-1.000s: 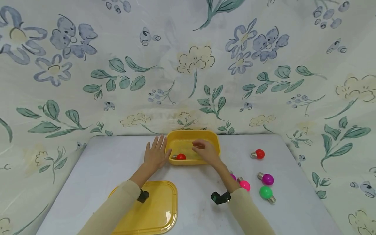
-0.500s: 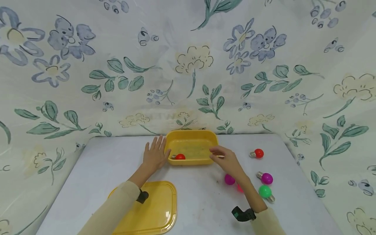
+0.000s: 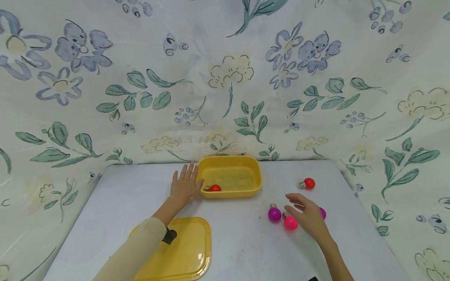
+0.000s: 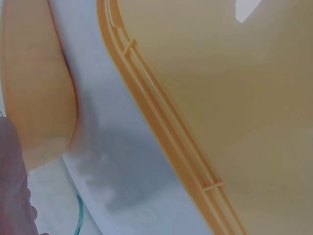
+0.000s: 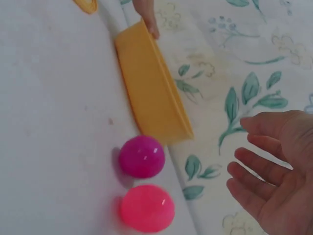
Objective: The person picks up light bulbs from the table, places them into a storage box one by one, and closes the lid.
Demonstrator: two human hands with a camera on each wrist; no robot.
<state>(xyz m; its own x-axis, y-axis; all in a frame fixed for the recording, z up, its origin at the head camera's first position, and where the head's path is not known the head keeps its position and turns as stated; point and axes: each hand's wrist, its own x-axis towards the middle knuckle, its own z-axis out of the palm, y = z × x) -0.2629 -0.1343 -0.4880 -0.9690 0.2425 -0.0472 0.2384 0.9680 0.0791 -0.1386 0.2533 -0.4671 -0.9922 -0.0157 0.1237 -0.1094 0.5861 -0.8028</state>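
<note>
At the back of the table sits a yellow plastic box (image 3: 230, 194), with one red light bulb (image 3: 215, 188) lying in its front left corner. My left hand (image 3: 184, 185) rests with spread fingers against the box's left side. To the right, my right hand (image 3: 309, 216) hovers over the table, fingers loosely bent and holding nothing. Just left of it lie a purple bulb (image 3: 274, 214) and a pink bulb (image 3: 290, 223); both also show in the right wrist view. Another purple bulb (image 3: 322, 213) is partly hidden behind the right hand.
A second red bulb (image 3: 309, 183) lies at the back right of the white table (image 3: 242, 242). The yellow lid (image 3: 190, 249) lies at the front left, partly under the left forearm. Floral cloth (image 3: 225, 97) hangs behind the table.
My right hand has come out from above the box and moved right and toward me, over the loose bulbs. It now covers the green bulb. My left hand has stayed at the box.
</note>
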